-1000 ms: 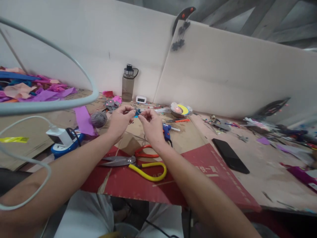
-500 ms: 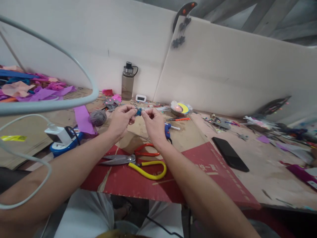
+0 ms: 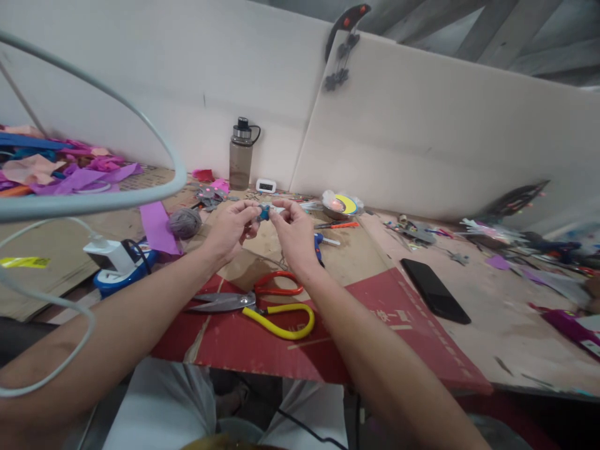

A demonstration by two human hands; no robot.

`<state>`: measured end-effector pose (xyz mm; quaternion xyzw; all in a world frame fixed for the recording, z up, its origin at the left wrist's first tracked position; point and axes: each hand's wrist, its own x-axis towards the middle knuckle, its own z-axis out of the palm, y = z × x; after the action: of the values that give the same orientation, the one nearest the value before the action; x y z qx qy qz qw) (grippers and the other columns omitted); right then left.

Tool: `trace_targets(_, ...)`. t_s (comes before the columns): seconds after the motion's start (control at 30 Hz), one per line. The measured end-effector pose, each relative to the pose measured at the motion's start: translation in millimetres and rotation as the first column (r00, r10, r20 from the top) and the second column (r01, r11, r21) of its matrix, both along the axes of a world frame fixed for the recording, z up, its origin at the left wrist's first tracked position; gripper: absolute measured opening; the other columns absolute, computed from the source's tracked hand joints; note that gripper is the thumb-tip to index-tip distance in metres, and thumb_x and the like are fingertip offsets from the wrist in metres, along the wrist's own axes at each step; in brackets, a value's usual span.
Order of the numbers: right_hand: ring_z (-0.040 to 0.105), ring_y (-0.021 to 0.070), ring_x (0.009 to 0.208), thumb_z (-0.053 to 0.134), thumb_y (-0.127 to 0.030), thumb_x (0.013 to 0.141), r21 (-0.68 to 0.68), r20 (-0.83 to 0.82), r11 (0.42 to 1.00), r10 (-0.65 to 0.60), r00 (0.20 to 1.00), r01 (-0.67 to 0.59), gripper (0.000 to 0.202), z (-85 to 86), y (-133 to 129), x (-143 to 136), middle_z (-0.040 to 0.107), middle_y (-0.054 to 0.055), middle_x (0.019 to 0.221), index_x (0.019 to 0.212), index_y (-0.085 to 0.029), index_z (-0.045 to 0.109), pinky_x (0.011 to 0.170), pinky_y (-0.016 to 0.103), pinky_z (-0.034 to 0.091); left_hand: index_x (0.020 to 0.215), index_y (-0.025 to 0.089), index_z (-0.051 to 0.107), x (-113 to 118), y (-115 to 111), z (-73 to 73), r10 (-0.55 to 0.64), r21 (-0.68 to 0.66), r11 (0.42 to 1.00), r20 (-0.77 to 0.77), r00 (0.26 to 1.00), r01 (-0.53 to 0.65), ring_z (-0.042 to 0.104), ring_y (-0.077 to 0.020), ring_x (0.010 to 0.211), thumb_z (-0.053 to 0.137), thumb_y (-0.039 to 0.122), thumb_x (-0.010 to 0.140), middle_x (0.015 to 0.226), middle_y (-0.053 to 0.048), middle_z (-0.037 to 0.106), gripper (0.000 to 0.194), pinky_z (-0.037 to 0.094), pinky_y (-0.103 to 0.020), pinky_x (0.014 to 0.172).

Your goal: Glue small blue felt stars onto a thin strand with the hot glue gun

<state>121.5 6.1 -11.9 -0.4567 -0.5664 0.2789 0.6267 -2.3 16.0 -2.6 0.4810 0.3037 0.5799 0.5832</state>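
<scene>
A small blue piece (image 3: 265,213) is pinched between the fingertips of both hands over the middle of the table. My left hand (image 3: 235,228) is closed on its left side. From the right, my right hand (image 3: 291,232) grips it with thumb and forefinger. Fingers cover part of the piece, and its exact shape is too small to tell. Below the hands, scissors (image 3: 253,302) with one red and one yellow handle lie on the red cardboard (image 3: 262,356). A blue glue gun (image 3: 319,247) rests just right of my right hand, partly hidden by it.
Behind stand a bottle (image 3: 240,156), a small clock (image 3: 265,185) and a bowl (image 3: 341,206). Grey yarn (image 3: 185,223), a power strip (image 3: 110,282) and purple scraps (image 3: 157,226) lie left. A phone (image 3: 434,290) lies right. A pale cable (image 3: 164,150) loops across the upper left.
My right hand's fingers have shifted slightly around the blue piece, which sits a little further right and is turned slightly. Both hands still grip it.
</scene>
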Motion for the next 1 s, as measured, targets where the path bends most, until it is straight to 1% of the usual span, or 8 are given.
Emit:
trace_targets(0.1,0.035,0.0088,0.052,0.059,-0.035,0.074,-0.059,-0.051,0.997,0.055,0.997,-0.058,0.021,-2.5,4.8,2.9,0.045,-0.006,0.059,0.085,-0.018,0.064,0.051,0.023,0.030,0.070,0.014,0.060,-0.5,1.5,0.3,-0.046,-0.047,0.998,0.007,0.999,0.046,0.042,-0.0056,0.042,0.071,0.021,0.066,0.051,0.003,0.050,0.013,0.028,-0.017,0.039)
trace_targets(0.23,0.037,0.0083,0.053,0.058,-0.036,0.070,-0.101,-0.123,0.994,0.039,0.992,-0.052,0.020,-3.5,8.5,8.2,0.051,-0.005,0.064,0.078,-0.018,0.061,0.052,0.022,0.031,0.075,0.012,0.064,-1.6,3.9,-1.6,-0.117,-0.046,0.992,-0.001,0.993,0.116,0.051,-0.0066,0.050,0.076,0.024,0.066,0.059,0.000,0.056,0.019,0.035,-0.017,0.043)
trace_targets(0.33,0.036,0.0078,0.052,0.058,-0.035,0.069,-0.126,-0.133,0.990,0.040,0.990,-0.057,0.018,-3.0,8.4,13.2,0.049,-0.005,0.062,0.075,-0.018,0.061,0.051,0.022,0.031,0.077,0.011,0.066,-2.3,3.8,-1.6,-0.146,-0.020,0.989,-0.016,0.989,0.146,0.056,-0.0082,0.054,0.076,0.027,0.068,0.066,-0.003,0.061,0.021,0.038,-0.018,0.046)
trace_targets(0.4,0.035,0.0076,0.052,0.058,-0.033,0.068,-0.127,-0.106,0.990,0.040,0.994,-0.054,0.016,-2.6,7.2,16.2,0.048,-0.006,0.060,0.073,-0.017,0.061,0.052,0.022,0.031,0.078,0.011,0.067,-3.1,3.2,-0.7,-0.147,-0.012,0.989,-0.033,0.989,0.147,0.058,-0.0096,0.054,0.075,0.030,0.069,0.069,-0.004,0.062,0.022,0.038,-0.019,0.045)
trace_targets(0.57,0.035,0.0079,0.052,0.057,-0.029,0.070,-0.113,0.059,0.993,0.047,0.997,-0.040,0.012,1.4,-0.8,19.3,0.046,-0.006,0.056,0.067,-0.017,0.060,0.052,0.023,0.029,0.082,0.012,0.070,-6.2,4.5,-1.2,-0.082,0.016,0.996,-0.174,0.981,0.086,0.059,-0.0112,0.055,0.075,0.034,0.069,0.068,-0.005,0.064,0.026,0.039,-0.019,0.042)
trace_targets(0.73,0.035,0.0090,0.050,0.056,-0.027,0.071,-0.112,0.169,0.994,0.036,0.985,-0.017,0.010,7.5,-9.3,17.8,0.045,-0.006,0.053,0.067,-0.018,0.059,0.050,0.024,0.027,0.079,0.014,0.073,-7.8,8.7,-6.1,-0.028,0.100,0.993,-0.318,0.948,0.063,0.053,-0.0089,0.049,0.075,0.030,0.070,0.057,-0.003,0.061,0.019,0.039,-0.018,0.042)
trace_targets(0.87,0.034,0.0088,0.049,0.056,-0.027,0.071,-0.090,0.233,0.996,0.014,0.972,0.007,0.010,7.7,-11.5,16.3,0.043,-0.006,0.052,0.067,-0.018,0.059,0.049,0.024,0.026,0.073,0.014,0.071,-7.6,6.4,-4.4,0.008,0.133,0.990,-0.371,0.928,0.044,0.048,-0.0069,0.044,0.071,0.027,0.072,0.054,-0.001,0.059,0.013,0.037,-0.017,0.041)
trace_targets(1.0,0.034,0.0082,0.050,0.056,-0.026,0.071,-0.087,0.255,0.996,0.022,0.967,0.001,0.010,5.8,-11.3,15.7,0.044,-0.006,0.053,0.069,-0.017,0.060,0.050,0.023,0.026,0.073,0.013,0.068,-7.1,3.0,-1.9,0.056,0.164,0.986,-0.445,0.894,0.020,0.047,-0.0056,0.043,0.069,0.023,0.074,0.051,0.001,0.058,0.010,0.035,-0.016,0.041)
